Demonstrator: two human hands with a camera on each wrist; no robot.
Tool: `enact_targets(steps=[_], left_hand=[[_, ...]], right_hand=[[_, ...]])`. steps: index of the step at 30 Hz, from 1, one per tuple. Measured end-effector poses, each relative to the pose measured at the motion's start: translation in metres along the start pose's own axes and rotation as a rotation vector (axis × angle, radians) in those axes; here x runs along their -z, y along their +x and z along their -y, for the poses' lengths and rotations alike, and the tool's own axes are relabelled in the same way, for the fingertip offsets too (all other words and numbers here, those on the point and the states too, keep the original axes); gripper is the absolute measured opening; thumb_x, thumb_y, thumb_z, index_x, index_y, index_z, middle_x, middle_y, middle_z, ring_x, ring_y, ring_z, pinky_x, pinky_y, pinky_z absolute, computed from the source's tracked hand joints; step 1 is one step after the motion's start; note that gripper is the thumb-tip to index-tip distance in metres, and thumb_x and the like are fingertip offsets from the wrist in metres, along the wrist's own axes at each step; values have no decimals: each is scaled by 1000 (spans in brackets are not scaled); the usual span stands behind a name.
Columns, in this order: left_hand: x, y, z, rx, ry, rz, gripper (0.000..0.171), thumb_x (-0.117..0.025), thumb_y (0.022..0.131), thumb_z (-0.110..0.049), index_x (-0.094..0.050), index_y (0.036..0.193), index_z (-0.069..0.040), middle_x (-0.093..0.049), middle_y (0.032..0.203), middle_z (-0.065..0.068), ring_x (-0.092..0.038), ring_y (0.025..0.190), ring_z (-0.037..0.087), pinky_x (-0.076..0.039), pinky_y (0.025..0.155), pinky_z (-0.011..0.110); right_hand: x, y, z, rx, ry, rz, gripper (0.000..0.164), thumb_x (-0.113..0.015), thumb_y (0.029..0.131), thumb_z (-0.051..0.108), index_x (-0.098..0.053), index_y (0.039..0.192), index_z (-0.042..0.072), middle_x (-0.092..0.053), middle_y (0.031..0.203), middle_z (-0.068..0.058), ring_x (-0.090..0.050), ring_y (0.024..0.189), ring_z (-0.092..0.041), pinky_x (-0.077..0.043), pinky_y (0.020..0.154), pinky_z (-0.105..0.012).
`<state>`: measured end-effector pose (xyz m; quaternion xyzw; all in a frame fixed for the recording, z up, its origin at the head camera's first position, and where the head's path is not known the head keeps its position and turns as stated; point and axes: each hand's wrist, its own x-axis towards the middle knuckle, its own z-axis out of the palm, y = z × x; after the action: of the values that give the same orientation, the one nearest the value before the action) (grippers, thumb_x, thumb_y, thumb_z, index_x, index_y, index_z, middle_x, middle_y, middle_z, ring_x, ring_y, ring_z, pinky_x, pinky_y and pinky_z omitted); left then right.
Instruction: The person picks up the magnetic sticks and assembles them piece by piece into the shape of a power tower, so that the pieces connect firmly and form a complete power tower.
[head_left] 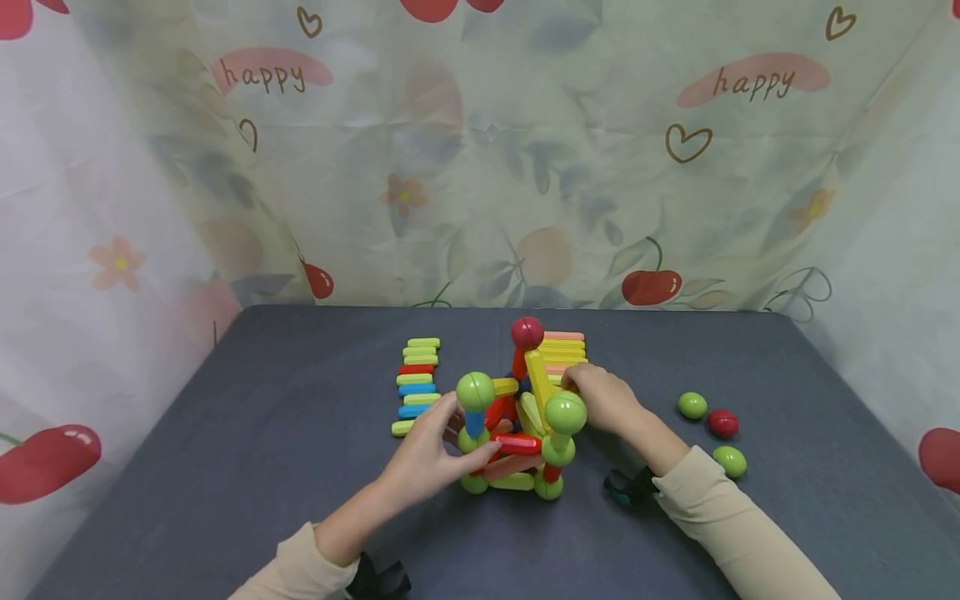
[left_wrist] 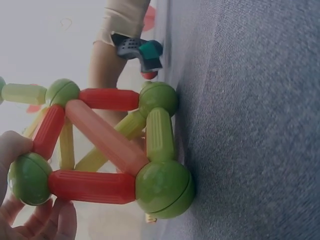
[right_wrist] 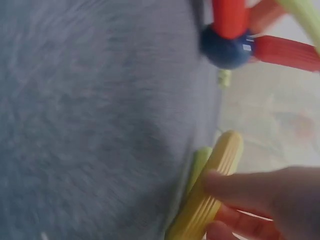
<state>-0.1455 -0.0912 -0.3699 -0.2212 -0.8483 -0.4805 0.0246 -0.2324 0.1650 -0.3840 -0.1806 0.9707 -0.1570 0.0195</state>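
Note:
A toy frame of coloured rods and balls stands upright on the dark table, with a red ball (head_left: 527, 332) at its top and green balls (head_left: 566, 412) at its near corners. My left hand (head_left: 427, 450) grips its left side, thumb at a red rod (head_left: 517, 443); in the left wrist view the fingers curl about a green ball (left_wrist: 30, 179). A salmon rod (left_wrist: 107, 137) runs diagonally across that face. Behind the frame's right side, my right hand (head_left: 603, 402) pinches a yellow rod (right_wrist: 197, 212) between thumb and fingers. The frame partly hides the fingertips in the head view.
Left of the frame lies a column of loose green, red and blue rods (head_left: 417, 389). Behind it are yellow and pink rods (head_left: 564, 345). Two green balls (head_left: 692, 406) and a red ball (head_left: 723, 423) rest at the right. A printed curtain (head_left: 491, 167) hangs behind the table (head_left: 300, 400).

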Motion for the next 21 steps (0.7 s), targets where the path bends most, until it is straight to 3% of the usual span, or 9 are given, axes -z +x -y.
enact_targets(steps=[3, 8, 13, 17, 21], left_hand=[[-2, -1, -1, 11, 2, -14, 36, -74, 79, -26, -53, 106, -14, -50, 82, -1, -55, 74, 7, -52, 69, 20], [-5, -2, -5, 33, 27, -47, 32, -75, 77, -25, -50, 94, -13, -47, 79, -1, -51, 70, 7, -50, 63, 19], [-10, -2, -9, 36, 46, -81, 35, -77, 75, -24, -46, 84, -13, -46, 77, -1, -47, 59, 7, -44, 52, 19], [-13, -2, -12, 32, 56, -98, 36, -78, 75, -24, -45, 82, -13, -47, 76, -2, -46, 58, 5, -44, 51, 19], [-15, -3, -13, 36, 65, -105, 37, -78, 74, -26, -44, 81, -13, -46, 74, -4, -45, 59, 5, -43, 52, 18]], right_hand=[[8, -7, -5, 46, 108, -32, 12, -64, 81, 3, -63, 92, 3, -62, 87, -9, -53, 73, -17, -47, 64, -32], [25, -23, -9, 120, 242, -85, 14, -57, 86, 3, -62, 99, -2, -64, 92, -15, -55, 70, -14, -46, 60, -24], [49, -43, -4, 102, 372, -125, 21, -59, 91, 13, -58, 106, -1, -64, 98, -15, -60, 79, -16, -49, 64, -23], [69, -61, 5, 55, 525, -149, 29, -56, 94, 20, -52, 113, -1, -61, 101, -15, -62, 81, -10, -52, 66, -24], [81, -79, 17, 118, 690, -202, 28, -53, 95, 13, -47, 116, -3, -60, 98, -8, -62, 74, -7, -54, 64, -24]])
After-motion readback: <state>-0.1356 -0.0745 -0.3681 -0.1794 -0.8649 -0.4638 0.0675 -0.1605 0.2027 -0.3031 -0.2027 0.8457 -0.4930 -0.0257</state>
